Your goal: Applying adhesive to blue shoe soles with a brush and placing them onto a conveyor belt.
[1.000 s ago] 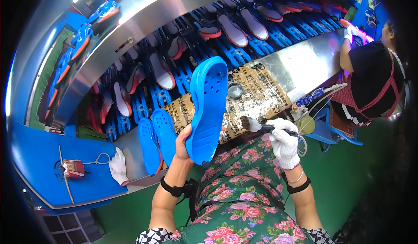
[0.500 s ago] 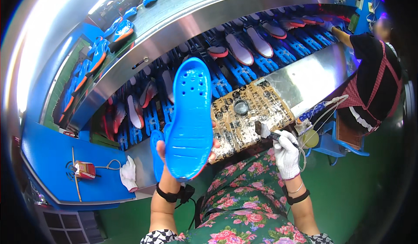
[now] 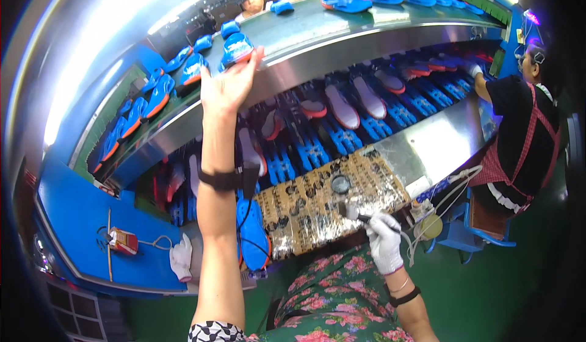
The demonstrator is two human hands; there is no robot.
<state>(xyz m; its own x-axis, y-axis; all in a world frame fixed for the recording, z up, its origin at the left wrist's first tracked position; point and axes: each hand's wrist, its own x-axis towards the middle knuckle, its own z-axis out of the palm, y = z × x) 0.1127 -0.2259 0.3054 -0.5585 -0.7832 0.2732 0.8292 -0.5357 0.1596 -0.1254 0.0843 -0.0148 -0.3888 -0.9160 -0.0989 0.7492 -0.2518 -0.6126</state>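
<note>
My bare left hand [image 3: 231, 84] reaches up to the edge of the upper conveyor, fingers spread and thumb apart. Just beyond its fingertips is a glossy blue shoe sole [image 3: 237, 48] with an orange edge; whether they still touch is hard to tell. My right hand [image 3: 384, 244], in a white glove, is closed round the dark handle of a brush [image 3: 350, 210]. The brush tip hovers over or rests on a taped cardboard pad [image 3: 317, 220], near a small round dish [image 3: 340, 184]. Another blue sole [image 3: 254, 238] lies by the pad's left end, partly behind my left forearm.
More blue soles [image 3: 141, 107] line the upper conveyor [image 3: 299, 21]. Below it, shoe uppers [image 3: 342, 107] sit on blue racks. A co-worker [image 3: 522, 122] stands at right, beside a blue-framed stool [image 3: 488, 217] and hoses. At left, a blue table [image 3: 73, 220] holds a loose glove [image 3: 180, 258] and a red box [image 3: 124, 242].
My left hand has moved from above the pad up to the upper conveyor, where the sole now sits with its hold loosened. My right hand with the brush has shifted slightly left and down.
</note>
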